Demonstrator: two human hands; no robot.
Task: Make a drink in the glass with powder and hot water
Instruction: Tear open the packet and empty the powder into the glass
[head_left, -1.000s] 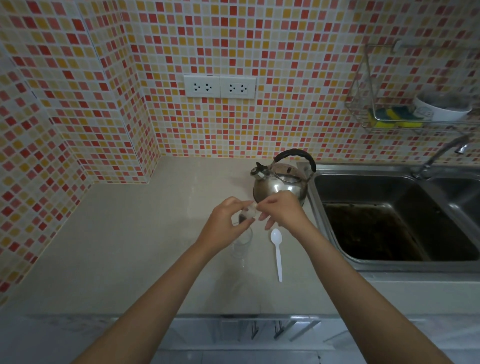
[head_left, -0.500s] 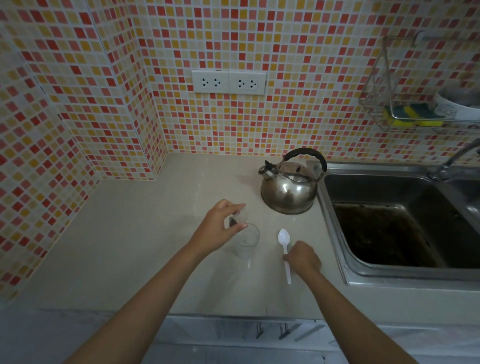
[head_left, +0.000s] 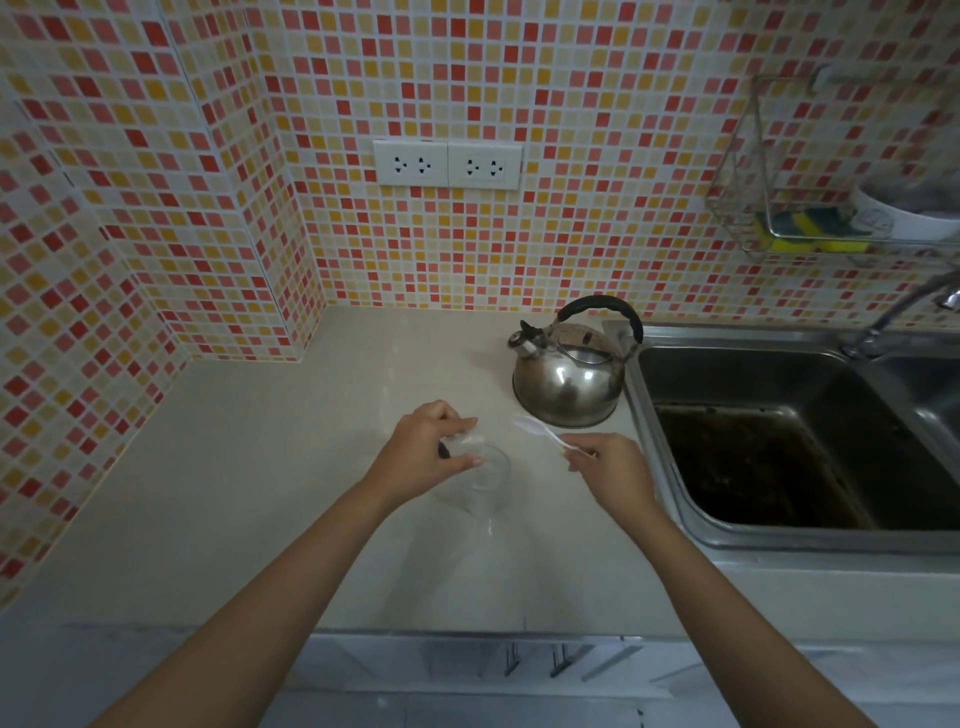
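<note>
A clear glass (head_left: 485, 478) stands on the beige counter (head_left: 260, 467) in front of me. My left hand (head_left: 426, 452) holds a small clear powder packet (head_left: 462, 441) tilted over the glass's left rim. My right hand (head_left: 608, 467) grips the handle of a white plastic spoon (head_left: 540, 432), lifted off the counter with its bowl pointing left toward the kettle's base. A steel kettle (head_left: 569, 382) with a black handle stands behind, next to the sink. Whether powder lies in the glass is not visible.
A steel sink (head_left: 769, 457) with a dark basin lies to the right, its faucet (head_left: 904, 306) at the back right. A wire rack (head_left: 810, 228) with sponges and a bowl hangs on the tiled wall. Two sockets (head_left: 447, 163) sit above the counter.
My right hand left the packet, dropped to the spoon on the counter and has lifted it. My left hand keeps the packet at the glass's rim.
</note>
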